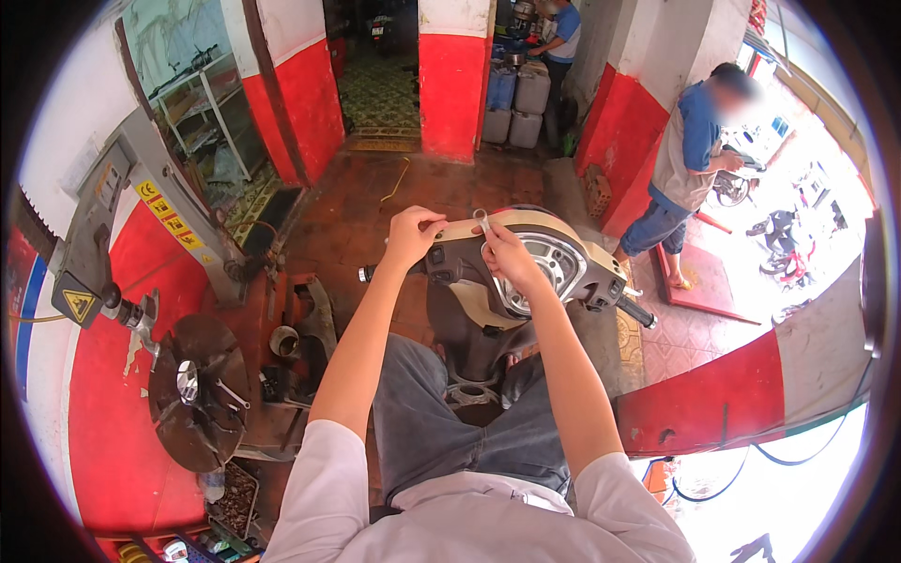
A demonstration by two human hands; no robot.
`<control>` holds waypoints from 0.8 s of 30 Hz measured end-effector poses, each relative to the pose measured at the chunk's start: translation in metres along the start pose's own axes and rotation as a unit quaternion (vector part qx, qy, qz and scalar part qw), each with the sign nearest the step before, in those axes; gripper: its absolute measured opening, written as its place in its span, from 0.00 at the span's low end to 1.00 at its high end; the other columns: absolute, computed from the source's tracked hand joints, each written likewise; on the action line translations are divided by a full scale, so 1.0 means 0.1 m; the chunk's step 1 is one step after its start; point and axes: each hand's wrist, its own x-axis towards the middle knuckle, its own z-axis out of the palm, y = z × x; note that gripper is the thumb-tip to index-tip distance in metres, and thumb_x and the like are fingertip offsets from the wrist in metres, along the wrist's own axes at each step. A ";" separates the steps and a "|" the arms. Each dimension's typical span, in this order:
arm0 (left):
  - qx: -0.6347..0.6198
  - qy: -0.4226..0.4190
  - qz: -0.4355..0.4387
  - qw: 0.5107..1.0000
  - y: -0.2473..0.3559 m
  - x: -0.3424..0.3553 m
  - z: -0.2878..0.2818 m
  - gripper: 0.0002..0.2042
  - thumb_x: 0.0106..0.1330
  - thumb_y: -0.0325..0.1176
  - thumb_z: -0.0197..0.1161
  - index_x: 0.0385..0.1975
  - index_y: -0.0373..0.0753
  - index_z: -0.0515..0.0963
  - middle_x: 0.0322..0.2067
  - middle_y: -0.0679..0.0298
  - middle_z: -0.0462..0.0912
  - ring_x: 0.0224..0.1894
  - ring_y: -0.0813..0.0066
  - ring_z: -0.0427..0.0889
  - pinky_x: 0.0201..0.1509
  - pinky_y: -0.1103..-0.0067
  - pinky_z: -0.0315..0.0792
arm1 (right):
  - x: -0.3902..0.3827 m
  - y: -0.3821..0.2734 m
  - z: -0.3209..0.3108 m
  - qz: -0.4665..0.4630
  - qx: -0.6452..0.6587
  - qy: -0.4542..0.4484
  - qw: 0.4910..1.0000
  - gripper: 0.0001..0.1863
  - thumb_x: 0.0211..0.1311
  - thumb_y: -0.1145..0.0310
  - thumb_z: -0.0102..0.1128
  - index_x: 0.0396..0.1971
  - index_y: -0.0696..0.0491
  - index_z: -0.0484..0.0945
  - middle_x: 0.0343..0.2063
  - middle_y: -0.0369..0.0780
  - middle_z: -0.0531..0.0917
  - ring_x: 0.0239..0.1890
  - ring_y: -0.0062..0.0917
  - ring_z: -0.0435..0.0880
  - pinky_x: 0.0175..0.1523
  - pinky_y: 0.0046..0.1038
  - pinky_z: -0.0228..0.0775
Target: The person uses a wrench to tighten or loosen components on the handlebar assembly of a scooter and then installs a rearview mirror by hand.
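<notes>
Currently, pale looped piece: over the far rim of the scooter handlebar unit; handling it seems the step.
Right hand: fingers clamped on it.
Left hand: fingers close together nearby; grip unclear.
Next move: calls for steady alignment, I judge.

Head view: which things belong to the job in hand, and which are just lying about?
In the job:
right hand, pinching a small pale item
left hand
scooter handlebar unit, beneath both hands

Apparently lying about:
wrench-like tool on the dark turntable
yellow strip on the floor
</notes>
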 end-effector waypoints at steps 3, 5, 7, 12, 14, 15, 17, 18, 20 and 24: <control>0.015 -0.019 0.003 1.000 0.06 0.00 0.01 0.08 0.63 0.23 0.67 0.40 0.35 0.87 0.36 0.57 0.88 0.36 0.68 0.88 0.42 0.76 0.81 | -0.04 -0.05 -0.04 0.015 0.074 -0.021 0.997 0.16 0.81 0.59 0.41 0.56 0.51 0.74 0.20 0.29 0.66 0.19 0.12 0.59 0.22 0.18 0.50; 0.012 -0.023 -0.036 0.999 0.12 -0.05 0.02 0.08 0.64 0.21 0.65 0.42 0.35 0.85 0.36 0.57 0.88 0.37 0.67 0.89 0.43 0.75 0.80 | -0.08 -0.09 -0.03 0.025 0.097 -0.032 0.994 0.16 0.81 0.61 0.40 0.56 0.51 0.73 0.19 0.28 0.64 0.19 0.11 0.57 0.23 0.18 0.47; -0.011 -0.005 -0.022 1.000 0.13 -0.07 0.04 0.08 0.65 0.21 0.63 0.42 0.35 0.84 0.36 0.55 0.88 0.37 0.62 0.88 0.43 0.72 0.79 | -0.08 -0.10 -0.03 0.025 0.113 -0.034 0.993 0.16 0.80 0.62 0.41 0.56 0.52 0.73 0.20 0.29 0.65 0.19 0.11 0.58 0.23 0.18 0.48; 0.046 0.000 -0.029 0.999 0.19 -0.12 0.07 0.09 0.68 0.22 0.60 0.44 0.38 0.84 0.37 0.55 0.89 0.39 0.59 0.88 0.44 0.71 0.78 | -0.01 -0.05 -0.08 0.023 0.184 -0.024 0.982 0.16 0.75 0.68 0.42 0.56 0.55 0.74 0.23 0.32 0.70 0.22 0.14 0.62 0.25 0.19 0.54; 0.034 0.030 -0.001 0.999 0.14 -0.14 0.08 0.10 0.69 0.23 0.59 0.45 0.39 0.84 0.38 0.54 0.88 0.39 0.56 0.87 0.44 0.70 0.77 | -0.02 -0.07 -0.05 0.092 0.394 -0.040 0.914 0.17 0.74 0.69 0.44 0.58 0.57 0.73 0.28 0.34 0.74 0.26 0.18 0.66 0.30 0.21 0.60; 0.028 0.034 0.004 0.999 0.14 -0.14 0.10 0.09 0.69 0.23 0.59 0.45 0.38 0.84 0.39 0.54 0.88 0.39 0.57 0.87 0.44 0.71 0.77 | -0.06 -0.05 -0.07 0.083 0.433 -0.070 0.895 0.17 0.75 0.70 0.45 0.58 0.58 0.73 0.32 0.35 0.75 0.32 0.22 0.70 0.39 0.26 0.67; 0.022 0.040 0.003 0.999 0.08 -0.14 0.10 0.09 0.69 0.22 0.59 0.44 0.38 0.84 0.39 0.54 0.89 0.39 0.58 0.88 0.44 0.71 0.78 | -0.21 -0.04 0.10 0.049 0.478 -0.051 0.875 0.16 0.77 0.70 0.46 0.58 0.57 0.73 0.34 0.35 0.75 0.35 0.24 0.71 0.43 0.28 0.68; 0.011 0.041 0.002 0.999 0.08 -0.16 0.12 0.09 0.69 0.22 0.59 0.44 0.37 0.84 0.39 0.54 0.89 0.39 0.58 0.88 0.44 0.72 0.78 | -0.29 -0.01 0.15 0.014 0.522 -0.026 0.852 0.15 0.78 0.69 0.46 0.58 0.57 0.72 0.36 0.35 0.75 0.38 0.25 0.72 0.47 0.31 0.69; 0.000 0.044 -0.003 0.999 0.07 -0.15 0.12 0.09 0.69 0.22 0.60 0.44 0.37 0.84 0.39 0.53 0.89 0.39 0.59 0.88 0.44 0.72 0.78 | -0.40 0.03 0.23 -0.014 0.550 -0.032 0.834 0.13 0.79 0.70 0.47 0.57 0.54 0.73 0.38 0.36 0.75 0.42 0.28 0.73 0.60 0.41 0.70; -0.020 0.040 -0.018 0.999 0.05 -0.16 0.13 0.09 0.67 0.20 0.60 0.43 0.35 0.85 0.39 0.53 0.88 0.39 0.59 0.87 0.45 0.72 0.78 | -0.58 0.06 0.56 -0.058 0.582 0.045 0.810 0.13 0.76 0.76 0.50 0.56 0.49 0.71 0.42 0.37 0.74 0.47 0.30 0.74 0.75 0.54 0.59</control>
